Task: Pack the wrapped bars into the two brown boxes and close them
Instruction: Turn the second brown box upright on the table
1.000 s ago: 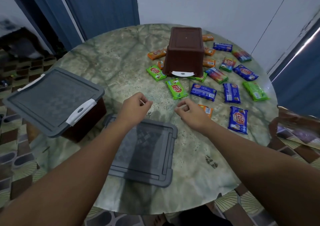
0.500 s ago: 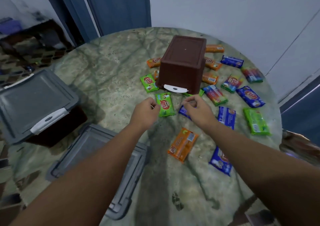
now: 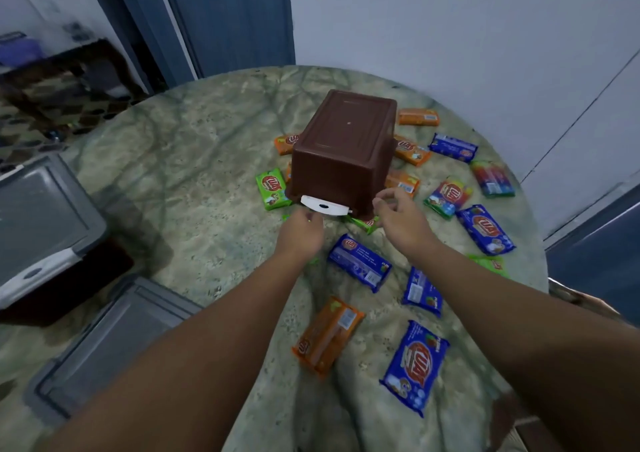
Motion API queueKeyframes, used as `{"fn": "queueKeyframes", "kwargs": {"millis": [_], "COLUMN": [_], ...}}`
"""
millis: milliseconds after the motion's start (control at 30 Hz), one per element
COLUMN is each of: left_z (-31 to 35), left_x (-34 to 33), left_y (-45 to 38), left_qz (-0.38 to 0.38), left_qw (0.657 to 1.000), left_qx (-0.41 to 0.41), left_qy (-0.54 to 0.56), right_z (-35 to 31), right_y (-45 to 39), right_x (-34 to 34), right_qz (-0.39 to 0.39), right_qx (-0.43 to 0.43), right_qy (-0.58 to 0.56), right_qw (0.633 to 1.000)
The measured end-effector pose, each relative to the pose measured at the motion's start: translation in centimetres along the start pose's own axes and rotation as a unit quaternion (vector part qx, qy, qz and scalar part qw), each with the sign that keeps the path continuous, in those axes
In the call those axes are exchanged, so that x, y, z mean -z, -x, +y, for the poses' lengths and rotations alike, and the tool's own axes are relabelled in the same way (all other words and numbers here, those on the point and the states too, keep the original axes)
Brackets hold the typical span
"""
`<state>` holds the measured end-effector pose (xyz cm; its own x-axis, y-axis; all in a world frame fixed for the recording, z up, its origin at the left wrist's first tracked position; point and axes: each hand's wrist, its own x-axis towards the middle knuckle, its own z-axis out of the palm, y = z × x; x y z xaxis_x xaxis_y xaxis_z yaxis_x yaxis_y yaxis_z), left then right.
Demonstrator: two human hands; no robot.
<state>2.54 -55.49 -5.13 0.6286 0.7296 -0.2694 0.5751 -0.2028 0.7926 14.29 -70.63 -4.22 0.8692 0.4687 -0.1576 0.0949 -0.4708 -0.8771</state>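
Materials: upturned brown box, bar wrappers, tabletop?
Brown box: likely moulded plastic, matte; ribbed base, rounded edges, white clip latch. Wrappers, e.g. the blue bar: thin printed film, glossy, crinkled with crimped ends. Table: marble-look veining, faint sheen; stone or a printed cover, cannot tell.

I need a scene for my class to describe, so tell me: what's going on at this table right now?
A person reaches both hands toward an upside-down brown box in the middle of a round table. The left hand is at its white latch; the right hand is at its lower right corner. Wrapped bars lie scattered around the box, none packed. A loose grey lid lies near the left edge, beside a second, lidded box.
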Motion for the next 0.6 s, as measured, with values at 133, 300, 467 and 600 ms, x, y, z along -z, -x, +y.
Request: {"fn": "queueKeyframes", "kwargs": {"millis": [133,300,467,600], "left_z": [1.0,2.7,2.0,1.7], "left_x": [-1.0,-2.8,-5.3,-6.5], "left_y": [-1.9,-4.3,-7.6,-10.0], "left_qz": [0.007,0.063,0.164,0.251], "left_qw": [0.998,0.970,0.925,0.876], "left_qx": [0.025,0.127,0.194,0.283], "left_qy": [0.053,0.199,0.283,0.299], "right_z": [0.4,0.6,-0.2,-1.3], "right_y": [-3.3,-7.8,-13.4,-17.2], "right_x": [0.9,1.8,3.2,4.1], "right_qz": [-0.002,-0.004,0.048,0.033], "right_qx": [0.000,-0.007,0.026,0.045], "right_qy": [-0.007,-0.018,-0.028,-0.013], "right_qw": [1.000,1.000,0.998,0.998]}}
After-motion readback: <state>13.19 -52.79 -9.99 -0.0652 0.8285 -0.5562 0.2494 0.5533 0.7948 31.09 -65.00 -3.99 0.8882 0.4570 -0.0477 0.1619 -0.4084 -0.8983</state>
